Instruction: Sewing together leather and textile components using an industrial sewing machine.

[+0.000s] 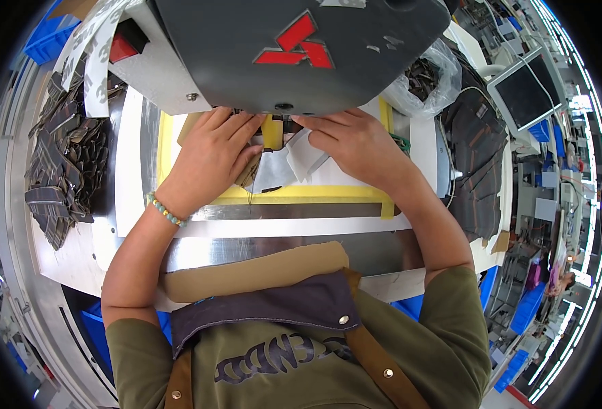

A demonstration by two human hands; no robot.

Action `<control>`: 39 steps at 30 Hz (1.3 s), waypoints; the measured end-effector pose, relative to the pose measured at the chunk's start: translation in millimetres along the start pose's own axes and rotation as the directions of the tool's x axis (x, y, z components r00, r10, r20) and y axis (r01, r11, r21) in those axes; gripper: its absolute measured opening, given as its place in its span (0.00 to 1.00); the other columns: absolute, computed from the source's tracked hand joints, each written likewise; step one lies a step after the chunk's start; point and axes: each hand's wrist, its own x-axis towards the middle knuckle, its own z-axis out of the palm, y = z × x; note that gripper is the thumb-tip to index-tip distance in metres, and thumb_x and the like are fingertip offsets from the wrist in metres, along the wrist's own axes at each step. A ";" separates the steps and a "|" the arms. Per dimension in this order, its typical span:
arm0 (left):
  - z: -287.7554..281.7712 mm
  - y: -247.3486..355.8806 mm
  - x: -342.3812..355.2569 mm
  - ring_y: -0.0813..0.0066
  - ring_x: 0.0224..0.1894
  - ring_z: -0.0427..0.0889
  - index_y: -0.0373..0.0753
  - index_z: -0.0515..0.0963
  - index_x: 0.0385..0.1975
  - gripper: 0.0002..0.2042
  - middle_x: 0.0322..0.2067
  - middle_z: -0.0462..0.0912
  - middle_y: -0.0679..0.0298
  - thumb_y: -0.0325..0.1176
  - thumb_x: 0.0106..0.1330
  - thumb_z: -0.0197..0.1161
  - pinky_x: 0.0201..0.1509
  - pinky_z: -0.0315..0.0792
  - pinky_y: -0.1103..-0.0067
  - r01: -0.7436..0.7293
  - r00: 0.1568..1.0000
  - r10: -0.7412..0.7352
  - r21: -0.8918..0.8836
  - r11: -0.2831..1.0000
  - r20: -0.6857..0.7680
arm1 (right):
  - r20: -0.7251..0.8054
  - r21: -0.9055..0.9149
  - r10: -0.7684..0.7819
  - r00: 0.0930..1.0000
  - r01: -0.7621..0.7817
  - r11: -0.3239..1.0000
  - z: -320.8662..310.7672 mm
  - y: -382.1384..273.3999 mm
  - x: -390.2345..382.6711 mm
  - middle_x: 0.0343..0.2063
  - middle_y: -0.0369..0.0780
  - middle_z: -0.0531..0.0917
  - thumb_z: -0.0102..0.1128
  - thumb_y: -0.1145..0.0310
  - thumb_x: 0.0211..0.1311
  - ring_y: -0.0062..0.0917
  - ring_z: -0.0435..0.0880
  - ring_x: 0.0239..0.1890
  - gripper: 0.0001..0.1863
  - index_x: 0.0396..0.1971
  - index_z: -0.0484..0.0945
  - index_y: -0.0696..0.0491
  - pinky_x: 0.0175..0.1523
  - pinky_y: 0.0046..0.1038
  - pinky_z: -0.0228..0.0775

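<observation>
Under the front edge of a large dark grey machine head (246, 68) with a red emblem, both my hands work close together. My left hand (212, 153) lies with fingers stretched forward, thumb beside a small dark striped fabric piece (248, 173). Fingers of my right hand (359, 146) reach in from the other side, index and thumb apart, next to a loose white flap (306, 157). Between the hands are a yellow strip (272, 133) and a whitish sheet (273, 170). The machine hides some fingertips and the spot they point to.
Dark striped fabric pieces (76, 163) are heaped at the left. At the right stand a clear plastic bag (434, 82) of dark scraps, a dark striped cloth (474, 160) and a screen (529, 88). Yellow tape (301, 196) edges the work surface; cardboard (256, 271) lies near my body.
</observation>
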 end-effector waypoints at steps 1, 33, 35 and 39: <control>-0.5 -0.3 -0.5 0.52 0.68 0.78 0.33 0.83 0.63 0.22 0.61 0.85 0.53 0.36 0.72 0.71 0.74 0.72 0.62 0.003 1.000 -0.003 0.002 1.000 -0.003 | -0.005 0.005 0.004 1.000 -0.004 1.000 0.0 -0.2 0.6 0.58 0.36 0.90 0.65 0.72 0.61 0.28 0.88 0.60 0.09 0.40 0.86 0.52 0.64 0.33 0.82; 1.5 -3.7 -3.1 0.55 0.63 0.81 0.31 0.83 0.62 0.22 0.58 0.87 0.52 0.36 0.72 0.70 0.71 0.74 0.64 0.016 1.000 -0.016 -0.013 1.000 0.004 | -0.005 -0.001 -0.007 1.000 0.007 1.000 2.3 2.2 2.1 0.57 0.36 0.91 0.64 0.73 0.62 0.29 0.89 0.60 0.07 0.39 0.84 0.53 0.65 0.35 0.82; 2.4 -4.1 -3.4 0.55 0.63 0.81 0.31 0.83 0.62 0.22 0.57 0.87 0.53 0.35 0.72 0.71 0.71 0.74 0.65 0.019 1.000 -0.019 -0.009 1.000 -0.001 | -0.001 0.000 -0.006 1.000 0.006 1.000 2.0 1.9 2.5 0.57 0.36 0.91 0.64 0.73 0.62 0.29 0.88 0.60 0.07 0.39 0.84 0.53 0.66 0.35 0.82; 1.1 -3.9 -2.3 0.55 0.62 0.82 0.31 0.84 0.61 0.21 0.57 0.88 0.54 0.35 0.72 0.71 0.71 0.75 0.65 0.004 1.000 -0.004 -0.013 1.000 -0.016 | 0.009 0.001 -0.007 1.000 0.007 1.000 0.3 -0.2 1.4 0.58 0.36 0.90 0.64 0.73 0.62 0.29 0.88 0.61 0.08 0.40 0.85 0.53 0.66 0.36 0.82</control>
